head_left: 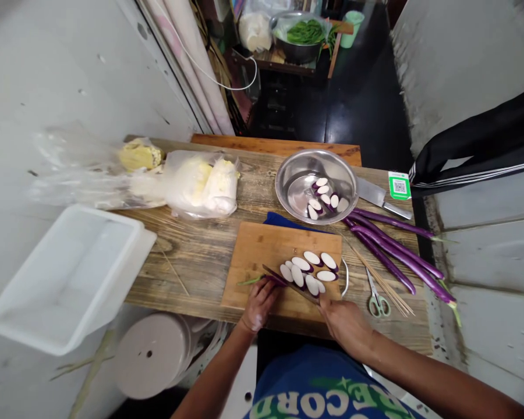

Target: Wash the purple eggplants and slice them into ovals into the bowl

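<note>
Slicing, prob.: our L hand [261,305] curled round eggplant [276,280], R hand [346,323] closed on knife [304,293], slices [301,264] beyond; next cut wants L tucked

One view from head height, forward and steeply downward, close over hands [261,302] and wooden table [209,244]

wooden table [255,189] bears | cutting board [253,250] | steel bowl [287,183] | cleaver [370,191] | eggplants [408,263] | skewers [392,291] | scissors [375,297] | bagged cabbages [201,183]

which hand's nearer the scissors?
Right. The right hand, gripping the knife, is just left of the scissors; the left hand, holding the eggplant, is farther left, across the board.
</note>
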Demonstrator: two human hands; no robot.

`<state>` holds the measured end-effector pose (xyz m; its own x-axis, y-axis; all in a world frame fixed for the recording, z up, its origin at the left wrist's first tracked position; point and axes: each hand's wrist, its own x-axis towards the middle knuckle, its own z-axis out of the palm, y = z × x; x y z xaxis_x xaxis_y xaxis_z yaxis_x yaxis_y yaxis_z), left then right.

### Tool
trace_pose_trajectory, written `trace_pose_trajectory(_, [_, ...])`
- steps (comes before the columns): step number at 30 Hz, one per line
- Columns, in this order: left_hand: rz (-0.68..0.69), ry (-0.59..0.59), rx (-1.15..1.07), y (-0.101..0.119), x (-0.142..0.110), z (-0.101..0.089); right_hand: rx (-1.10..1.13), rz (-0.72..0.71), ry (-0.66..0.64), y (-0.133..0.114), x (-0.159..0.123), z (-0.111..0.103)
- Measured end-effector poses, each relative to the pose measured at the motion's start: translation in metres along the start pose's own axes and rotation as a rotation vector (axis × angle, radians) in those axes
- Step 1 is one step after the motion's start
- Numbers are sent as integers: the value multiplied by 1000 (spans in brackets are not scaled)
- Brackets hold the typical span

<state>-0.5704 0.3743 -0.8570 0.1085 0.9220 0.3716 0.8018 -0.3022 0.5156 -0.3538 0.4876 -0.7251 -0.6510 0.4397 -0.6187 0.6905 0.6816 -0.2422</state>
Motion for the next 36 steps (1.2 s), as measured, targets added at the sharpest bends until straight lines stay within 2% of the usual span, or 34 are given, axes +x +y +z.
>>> trace_pose_trajectory(11, [10,-21,-31,-2,-5,2,-17,16,-30,-9,-8,-3])
trace_pose_trajectory(21, [-2,-29,-44,-4,-5,7,-10,15,-106,-8,7,-3])
trace_pose_trajectory(28, [18,-33,-39,-3,-1,-3,6,78,-45,-25,38,12])
trace_pose_trajectory(32, [-61,-28,0,-11,-9,-10,62,73,-9,-20,37,15])
trace_pose_trajectory(36, [-113,-15,28,-14,-18,-10,59,66,16,-10,33,13])
